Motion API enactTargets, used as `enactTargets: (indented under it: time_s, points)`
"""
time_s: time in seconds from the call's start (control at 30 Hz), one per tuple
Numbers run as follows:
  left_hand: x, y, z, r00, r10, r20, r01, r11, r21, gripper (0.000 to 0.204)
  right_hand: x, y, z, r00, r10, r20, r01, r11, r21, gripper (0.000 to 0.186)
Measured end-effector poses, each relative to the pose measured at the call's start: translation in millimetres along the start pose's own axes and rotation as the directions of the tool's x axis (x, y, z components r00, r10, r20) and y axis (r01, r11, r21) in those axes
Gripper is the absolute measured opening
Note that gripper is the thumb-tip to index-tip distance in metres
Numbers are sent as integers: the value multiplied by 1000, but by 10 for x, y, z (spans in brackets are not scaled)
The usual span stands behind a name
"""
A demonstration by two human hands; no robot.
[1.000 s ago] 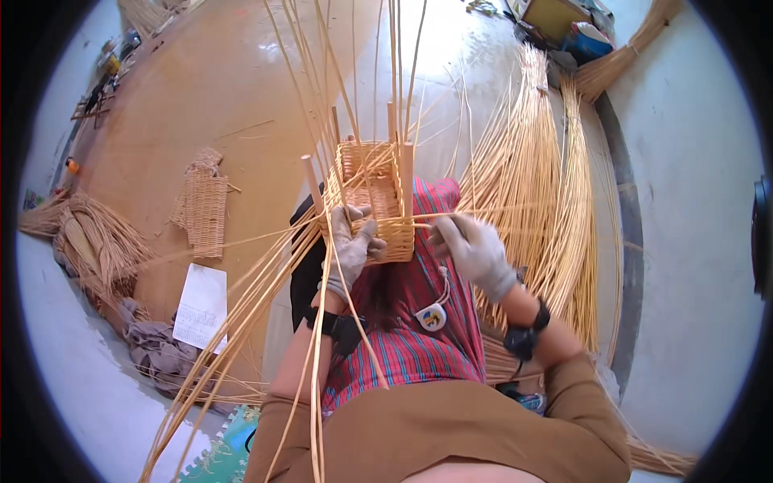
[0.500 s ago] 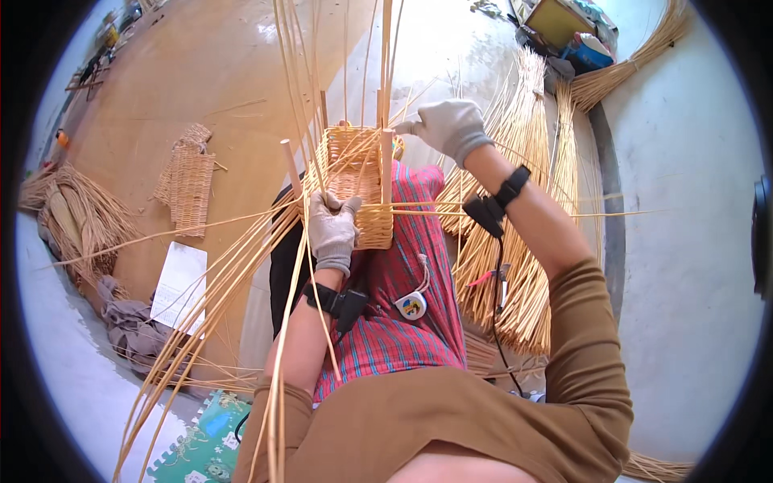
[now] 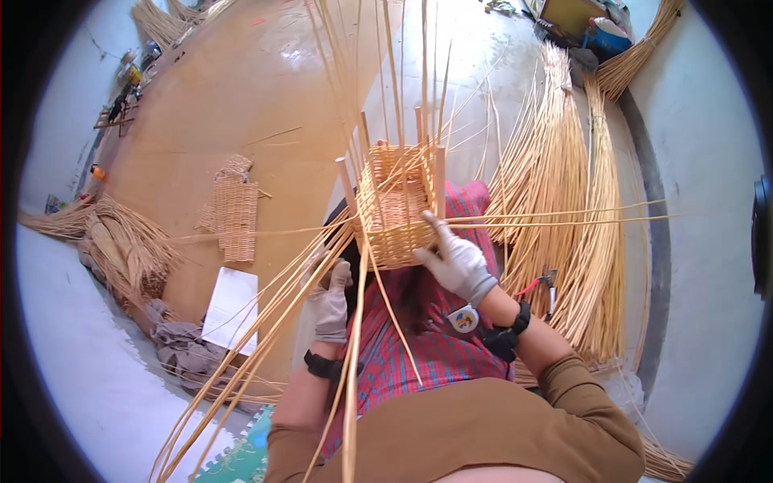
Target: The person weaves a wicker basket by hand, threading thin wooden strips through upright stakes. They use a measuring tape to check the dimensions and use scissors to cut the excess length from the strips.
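A small rectangular wicker basket (image 3: 398, 241), half woven, sits over my lap with wooden corner posts and long upright rods standing from it. My right hand (image 3: 460, 264), in a pale glove, grips the basket's near right corner, index finger over the rim and thumb against the outer wall. To the left of the basket, my gloved left hand (image 3: 328, 302) is curled around part of a bundle of loose wicker strands (image 3: 266, 322); its fingertips are partly hidden behind them. Two thin strands (image 3: 555, 217) stick out to the right of the basket.
Tall bundles of wicker rods (image 3: 551, 177) lie at the right, with red-handled pliers (image 3: 541, 283) on them. On the left floor are a flat woven piece (image 3: 235, 217), a white paper sheet (image 3: 231, 310), another rod bundle (image 3: 129, 241) and grey cloth (image 3: 189, 350).
My right hand has come down from beyond the basket's far right to its near right corner. My left hand has left the basket's near left side for the strands. The basket appears farther right.
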State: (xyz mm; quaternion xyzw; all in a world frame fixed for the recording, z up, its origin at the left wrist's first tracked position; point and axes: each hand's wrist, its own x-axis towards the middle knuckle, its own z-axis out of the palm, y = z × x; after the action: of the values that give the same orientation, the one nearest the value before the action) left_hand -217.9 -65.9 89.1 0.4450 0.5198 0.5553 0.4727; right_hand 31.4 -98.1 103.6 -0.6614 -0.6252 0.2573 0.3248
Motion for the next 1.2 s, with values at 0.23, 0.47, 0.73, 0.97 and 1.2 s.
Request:
enactTargets:
  time_s: [0.23,0.47,0.73,0.97,1.2]
  points:
    - [-144,60,-143,986,39,164,-27,997,-75,21,-91,-764,54,730,-666,151,614,737,284,27]
    - [21,216,-458,713,249,655,-478,856,195,67,-292,-1193,476,331,-805,493,708,557,434,40]
    - [137,608,71,954,180,240,-90,934,-345,51,-90,-234,-311,835,-547,-60,447,611,654,40]
    - [-131,70,-3,799,499,337,-493,863,-108,42,312,233,-356,991,111,-71,51,169,984,32]
    - [312,-541,222,914,268,305,-352,898,265,72,311,235,-523,941,329,-78,-188,699,690,14]
